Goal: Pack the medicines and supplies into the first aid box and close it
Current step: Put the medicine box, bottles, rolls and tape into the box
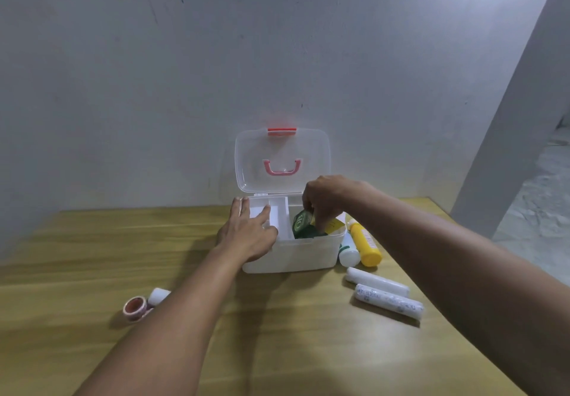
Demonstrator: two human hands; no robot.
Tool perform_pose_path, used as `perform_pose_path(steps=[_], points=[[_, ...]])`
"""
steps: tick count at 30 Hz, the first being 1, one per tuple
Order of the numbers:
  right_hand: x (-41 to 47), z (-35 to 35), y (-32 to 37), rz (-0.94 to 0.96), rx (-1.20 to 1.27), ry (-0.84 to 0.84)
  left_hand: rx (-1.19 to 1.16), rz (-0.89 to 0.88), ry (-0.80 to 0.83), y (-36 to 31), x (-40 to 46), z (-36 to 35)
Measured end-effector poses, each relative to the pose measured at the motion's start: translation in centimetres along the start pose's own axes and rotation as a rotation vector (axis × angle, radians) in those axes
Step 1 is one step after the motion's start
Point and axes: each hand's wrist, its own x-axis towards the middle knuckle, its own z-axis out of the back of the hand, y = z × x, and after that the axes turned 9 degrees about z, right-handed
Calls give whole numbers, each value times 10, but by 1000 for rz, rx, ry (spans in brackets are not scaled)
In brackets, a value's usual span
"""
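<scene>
A wooden table (92,241) stood against a bare grey wall (154,71), filling the lower half of the frame. At centre sat the white first aid box (296,257), its clear lid (282,161) raised upright against the wall, pink handle (282,168) showing through. The left hand (246,232) lay flat and open on the box's left rim, holding nothing. The right hand (324,201) reached down from above, fingers closed on a green carton (303,224) (tilted, long axis running from upper right down into the box's right section). Just right of the box lay a yellow bottle (365,244) and a white bottle (348,252), caps toward the frame's bottom. Two white rolls (385,294) lay slantwise at lower right; a tape roll (135,307) rested lower left.
</scene>
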Motion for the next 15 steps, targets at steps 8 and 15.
perform_pose_path(steps=[8, 15], points=[[4, -12, -1, 44, 167, -76, -3, 2, -8, 0, 1, -2], [7, -33, 2, -51, 194, -127, -17, 0, -6, 2, 2, -3]])
